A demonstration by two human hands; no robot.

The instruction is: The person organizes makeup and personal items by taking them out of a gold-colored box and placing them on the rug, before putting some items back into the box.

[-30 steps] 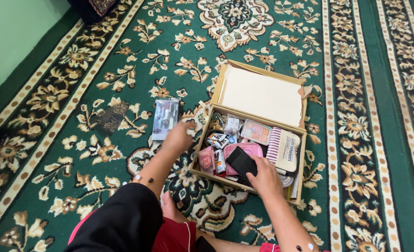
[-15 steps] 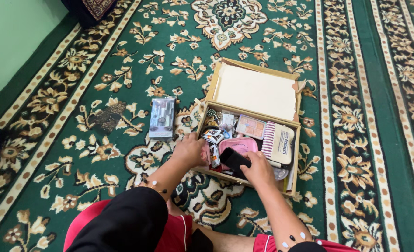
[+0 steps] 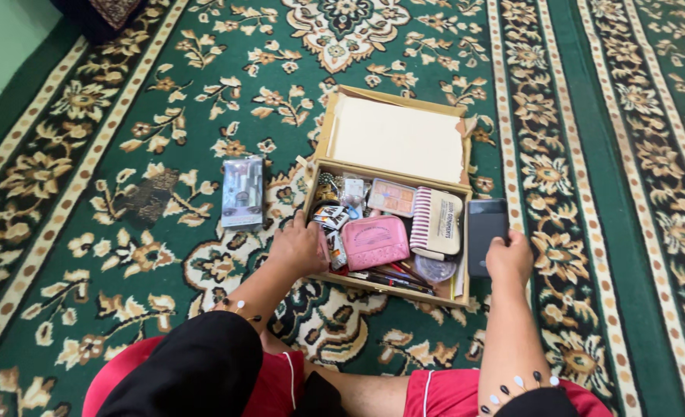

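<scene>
1. While the left hand [image 3: 300,247] rests inside the near-left corner of the cardboard box [image 3: 323,139], the right hand [image 3: 510,259] is outside the box, just past its right wall.
2. Right hand: fingers closed around the lower end of a black phone [image 3: 487,232], held flat, screen up, over the green carpet [image 3: 612,193]. Phone is just beside the box's right edge; cannot tell if it touches it.
3. Left hand: palm down, fingers curled onto small items at the box's left side, next to a small printed packet [image 3: 331,218]. Cannot tell whether it actually grips anything; the fingertips are hidden.
4. Box contents, left to right: small packets and bead-like bits at the far-left corner, a makeup palette [image 3: 392,197] at the back, a pink zip pouch [image 3: 375,241] in the middle, a cream pouch with a striped side [image 3: 437,224] at the right, a round compact [image 3: 435,268] below it, and pencils [image 3: 392,278] along the near wall.
5. Box lid [image 3: 396,139] is folded open away from the person, pale inside face up.
6. A clear plastic pack of cosmetics [image 3: 242,193] lies flat on the carpet, left of the box, well apart from both hands.
</scene>
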